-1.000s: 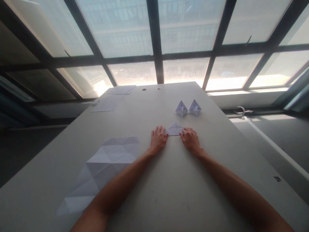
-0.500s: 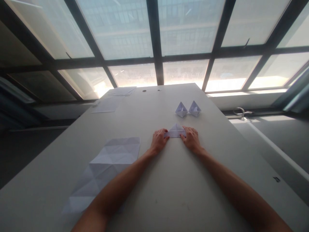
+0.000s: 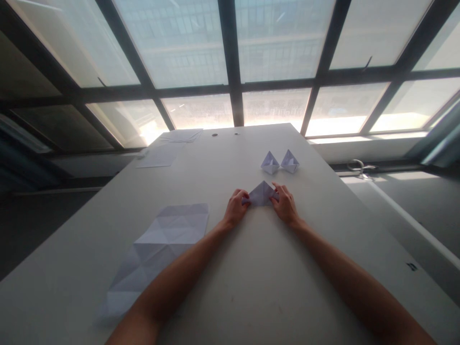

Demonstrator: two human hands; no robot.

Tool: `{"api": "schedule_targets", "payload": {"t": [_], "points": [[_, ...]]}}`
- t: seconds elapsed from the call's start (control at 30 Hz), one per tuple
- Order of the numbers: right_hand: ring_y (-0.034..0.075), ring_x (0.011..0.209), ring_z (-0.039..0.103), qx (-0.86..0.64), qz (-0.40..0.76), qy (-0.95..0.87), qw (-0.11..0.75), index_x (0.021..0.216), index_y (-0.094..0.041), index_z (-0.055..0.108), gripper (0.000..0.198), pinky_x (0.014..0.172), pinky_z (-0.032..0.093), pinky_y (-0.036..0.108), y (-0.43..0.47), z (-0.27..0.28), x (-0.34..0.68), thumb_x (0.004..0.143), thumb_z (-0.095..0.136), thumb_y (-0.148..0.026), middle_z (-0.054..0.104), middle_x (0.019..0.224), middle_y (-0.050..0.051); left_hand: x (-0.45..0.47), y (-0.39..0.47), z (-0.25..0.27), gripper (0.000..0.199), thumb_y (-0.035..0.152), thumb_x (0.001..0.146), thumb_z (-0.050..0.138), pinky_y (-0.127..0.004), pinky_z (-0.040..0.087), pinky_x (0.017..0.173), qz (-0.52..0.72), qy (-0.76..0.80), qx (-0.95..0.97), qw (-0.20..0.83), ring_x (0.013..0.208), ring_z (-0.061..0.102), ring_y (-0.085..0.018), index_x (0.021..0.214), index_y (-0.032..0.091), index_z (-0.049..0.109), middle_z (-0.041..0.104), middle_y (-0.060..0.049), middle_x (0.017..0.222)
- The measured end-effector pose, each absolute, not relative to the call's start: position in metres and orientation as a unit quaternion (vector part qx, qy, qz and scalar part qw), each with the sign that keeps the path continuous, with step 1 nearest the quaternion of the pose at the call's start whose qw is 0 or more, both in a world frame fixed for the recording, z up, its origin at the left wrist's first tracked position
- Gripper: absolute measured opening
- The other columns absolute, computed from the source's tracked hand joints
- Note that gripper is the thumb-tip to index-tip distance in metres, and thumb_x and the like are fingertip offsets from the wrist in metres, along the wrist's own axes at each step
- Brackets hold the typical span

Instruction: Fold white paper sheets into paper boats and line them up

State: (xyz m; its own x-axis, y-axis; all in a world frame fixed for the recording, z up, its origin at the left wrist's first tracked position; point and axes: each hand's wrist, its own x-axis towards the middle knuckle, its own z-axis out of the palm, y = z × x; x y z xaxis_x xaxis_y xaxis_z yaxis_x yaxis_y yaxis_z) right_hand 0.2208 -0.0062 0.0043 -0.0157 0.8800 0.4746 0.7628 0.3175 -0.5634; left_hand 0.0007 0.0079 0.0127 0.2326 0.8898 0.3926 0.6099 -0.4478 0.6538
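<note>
A folded sheet of white paper (image 3: 262,194), peaked at the top like a paper hat, is held between my two hands over the white table. My left hand (image 3: 237,205) is closed on its left end, with thumb and fingers pinching the edge. On the right end, my right hand (image 3: 285,203) pinches the paper with the thumb in front, its index finger raised near the slope. Just beyond stand two folded paper boats, a left one (image 3: 270,163) and a right one (image 3: 289,162), side by side.
A large creased paper sheet (image 3: 168,235) lies on the left, partly under my left forearm. Flat paper sheets (image 3: 158,155) lie at the far left of the table (image 3: 230,167). Windows (image 3: 190,48) rise behind it. A ring-shaped metal object (image 3: 355,166) sits beyond the right edge.
The band that lay across the front of the folded paper no longer shows; a plain peaked face is in front now. Both hands have shifted slightly and pinch its ends.
</note>
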Motion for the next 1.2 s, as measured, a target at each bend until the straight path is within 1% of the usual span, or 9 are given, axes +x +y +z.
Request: {"api": "schedule_targets", "payload": {"t": [0.13, 0.27, 0.4, 0.5, 0.6, 0.73, 0.8, 0.9, 1.2], "points": [[0.024, 0.101, 0.059, -0.560, 0.076, -0.708, 0.425, 0.132, -0.017, 0.057, 0.046, 0.092, 0.043, 0.037, -0.007, 0.007, 0.220, 0.086, 0.052, -0.016, 0.064, 0.106, 0.009, 0.001, 0.008, 0.013, 0.012, 0.010, 0.076, 0.066, -0.037, 0.049, 0.096, 0.377, 0.496, 0.761, 0.178, 0.103, 0.059, -0.020, 0.082, 0.020, 0.063, 0.062, -0.006, 0.106], [0.022, 0.097, 0.060, -0.549, 0.096, -0.713, 0.425, 0.109, -0.019, 0.070, 0.028, 0.090, 0.043, 0.034, -0.007, 0.009, 0.221, 0.090, 0.050, -0.021, 0.066, 0.100, 0.007, 0.000, 0.010, 0.010, 0.011, 0.011, 0.075, 0.071, -0.044, 0.047, 0.101, 0.390, 0.521, 0.741, 0.168, 0.108, 0.058, -0.022, 0.077, 0.020, 0.065, 0.059, -0.009, 0.113], [0.022, 0.095, 0.060, -0.548, 0.089, -0.709, 0.435, 0.095, -0.019, 0.072, 0.025, 0.088, 0.043, 0.033, -0.005, 0.007, 0.223, 0.092, 0.048, -0.025, 0.068, 0.098, 0.008, -0.001, 0.011, 0.008, 0.011, 0.012, 0.074, 0.074, -0.036, 0.052, 0.091, 0.418, 0.530, 0.712, 0.191, 0.106, 0.060, -0.021, 0.077, 0.019, 0.067, 0.056, -0.011, 0.121], [0.023, 0.094, 0.060, -0.561, 0.072, -0.700, 0.436, 0.095, -0.018, 0.072, 0.025, 0.088, 0.041, 0.035, -0.003, 0.004, 0.225, 0.093, 0.048, -0.027, 0.070, 0.096, 0.009, 0.000, 0.012, 0.009, 0.009, 0.013, 0.075, 0.072, -0.031, 0.054, 0.080, 0.422, 0.531, 0.707, 0.202, 0.097, 0.062, -0.019, 0.079, 0.019, 0.066, 0.061, -0.008, 0.109], [0.025, 0.093, 0.059, -0.586, 0.063, -0.686, 0.426, 0.095, -0.018, 0.072, 0.025, 0.088, 0.040, 0.037, -0.002, 0.002, 0.227, 0.093, 0.048, -0.027, 0.072, 0.093, 0.010, 0.001, 0.013, 0.009, 0.008, 0.015, 0.078, 0.070, -0.033, 0.052, 0.084, 0.411, 0.534, 0.717, 0.181, 0.089, 0.062, -0.018, 0.081, 0.019, 0.064, 0.063, -0.003, 0.092], [0.024, 0.092, 0.059, -0.594, 0.061, -0.678, 0.428, 0.095, -0.019, 0.072, 0.025, 0.087, 0.039, 0.036, -0.001, 0.002, 0.228, 0.093, 0.048, -0.027, 0.073, 0.093, 0.009, 0.004, 0.012, 0.007, 0.014, 0.029, 0.083, 0.067, -0.032, 0.050, 0.083, 0.432, 0.537, 0.701, 0.181, 0.088, 0.062, -0.019, 0.091, 0.019, 0.060, 0.065, -0.003, 0.091], [0.024, 0.092, 0.059, -0.592, 0.060, -0.678, 0.431, 0.094, -0.019, 0.071, 0.025, 0.087, 0.039, 0.036, -0.002, 0.002, 0.228, 0.093, 0.048, -0.028, 0.073, 0.093, 0.008, 0.005, 0.011, 0.007, 0.018, 0.036, 0.091, 0.058, -0.031, 0.050, 0.080, 0.460, 0.538, 0.674, 0.211, 0.086, 0.064, -0.018, 0.098, 0.019, 0.058, 0.067, -0.004, 0.091], [0.024, 0.091, 0.059, -0.590, 0.059, -0.681, 0.429, 0.094, -0.019, 0.071, 0.025, 0.087, 0.039, 0.035, -0.002, 0.003, 0.227, 0.093, 0.048, -0.029, 0.073, 0.092, 0.008, 0.004, 0.012, 0.009, 0.023, 0.034, 0.098, 0.042, -0.030, 0.050, 0.077, 0.477, 0.549, 0.641, 0.247, 0.081, 0.065, -0.017, 0.101, 0.019, 0.060, 0.070, -0.004, 0.087], [0.024, 0.093, 0.059, -0.600, 0.058, -0.678, 0.422, 0.094, -0.019, 0.071, 0.022, 0.088, 0.040, 0.036, 0.002, 0.002, 0.232, 0.091, 0.050, -0.027, 0.073, 0.094, 0.008, 0.003, 0.014, 0.010, 0.020, 0.024, 0.085, 0.063, -0.027, 0.053, 0.074, 0.447, 0.536, 0.661, 0.276, 0.078, 0.067, -0.016, 0.104, 0.018, 0.066, 0.073, -0.005, 0.088]]}}
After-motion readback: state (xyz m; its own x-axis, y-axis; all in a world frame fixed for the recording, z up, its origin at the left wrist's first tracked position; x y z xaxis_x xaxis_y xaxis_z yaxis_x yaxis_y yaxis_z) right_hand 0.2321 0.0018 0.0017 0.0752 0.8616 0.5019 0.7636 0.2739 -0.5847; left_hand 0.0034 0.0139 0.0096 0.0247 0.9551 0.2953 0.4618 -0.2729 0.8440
